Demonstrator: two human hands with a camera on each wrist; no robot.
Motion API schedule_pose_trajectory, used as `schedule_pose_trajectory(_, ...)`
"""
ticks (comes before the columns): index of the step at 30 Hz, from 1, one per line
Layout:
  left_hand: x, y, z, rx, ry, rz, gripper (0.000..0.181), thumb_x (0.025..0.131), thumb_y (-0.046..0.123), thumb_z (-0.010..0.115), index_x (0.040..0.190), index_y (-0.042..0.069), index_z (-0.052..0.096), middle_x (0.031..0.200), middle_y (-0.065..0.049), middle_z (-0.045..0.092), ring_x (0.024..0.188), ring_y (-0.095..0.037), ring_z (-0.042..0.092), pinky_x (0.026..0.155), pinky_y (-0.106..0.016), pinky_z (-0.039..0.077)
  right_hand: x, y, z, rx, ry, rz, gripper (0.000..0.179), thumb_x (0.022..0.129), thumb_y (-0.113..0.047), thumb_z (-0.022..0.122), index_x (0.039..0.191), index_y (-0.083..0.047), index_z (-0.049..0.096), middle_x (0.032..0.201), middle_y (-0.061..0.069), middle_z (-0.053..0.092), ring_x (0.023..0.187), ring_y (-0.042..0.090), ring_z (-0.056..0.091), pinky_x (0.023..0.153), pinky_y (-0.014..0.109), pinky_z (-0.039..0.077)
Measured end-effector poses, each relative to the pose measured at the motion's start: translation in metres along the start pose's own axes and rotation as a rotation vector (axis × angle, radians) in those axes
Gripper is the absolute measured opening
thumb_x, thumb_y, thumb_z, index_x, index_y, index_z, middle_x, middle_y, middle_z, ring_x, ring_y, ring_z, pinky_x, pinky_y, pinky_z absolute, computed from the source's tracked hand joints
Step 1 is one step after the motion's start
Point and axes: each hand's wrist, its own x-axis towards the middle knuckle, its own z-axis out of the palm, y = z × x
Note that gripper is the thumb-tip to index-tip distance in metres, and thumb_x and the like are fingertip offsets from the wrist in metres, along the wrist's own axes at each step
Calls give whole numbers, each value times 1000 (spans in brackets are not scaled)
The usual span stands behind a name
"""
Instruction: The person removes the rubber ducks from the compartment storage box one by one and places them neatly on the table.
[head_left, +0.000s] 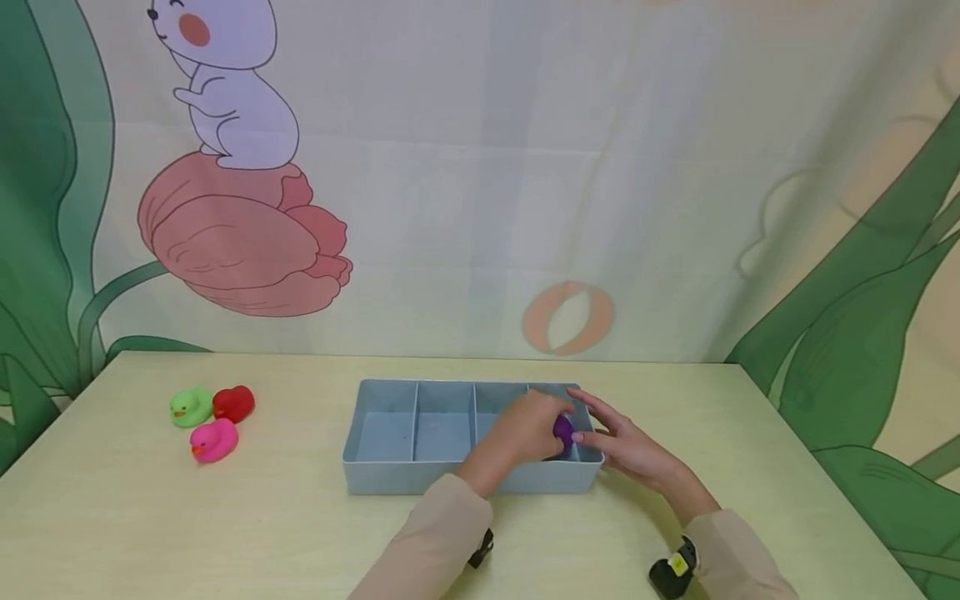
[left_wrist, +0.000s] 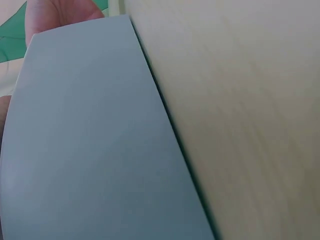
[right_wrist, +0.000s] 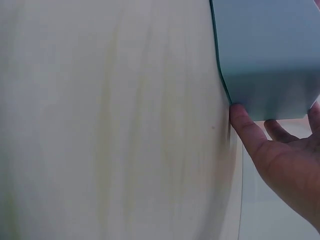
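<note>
My left hand reaches over the front wall of a grey-blue divided box into its far-right compartment. It grips a purple toy duck, partly hidden by the fingers. My right hand is at the box's right end with fingers spread; its thumb comes close to the duck. In the right wrist view, the right hand's fingers touch the outside of the end wall. The left wrist view is mostly filled by the box's front wall, which hides nearly all of the left hand.
Green, red and pink toy ducks sit together at the table's left side. Thin dividers split the box into several compartments. A printed curtain hangs behind the pale wooden table.
</note>
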Motion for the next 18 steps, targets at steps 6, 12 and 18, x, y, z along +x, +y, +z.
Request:
schedule_pose_trajectory(6,-3,-3,-5,-75,126,11,42,75,10,70,116,8,62,104,-4,66,77,-10,55,64,-15,44,0,1,0,14,14,13,68,92,-19,54,147,-20,14,150,18,-10,130,45,21,96,50,37)
schedule_pose_trajectory(12,-7,-4,-10,-157,189,12,41,76,10,70,116,9,62,101,-4,66,79,-11,57,68,-16,46,0,0,1,15,15,9,67,92,-18,54,146,-20,15,150,17,-12,131,45,17,97,54,35)
schedule_pose_trajectory(18,-12,-9,-16,-261,248,35,41,76,10,70,116,4,61,105,-7,66,83,-13,60,70,-15,48,1,0,2,-7,13,12,65,92,-18,53,146,-22,16,151,16,-10,133,45,9,96,62,30)
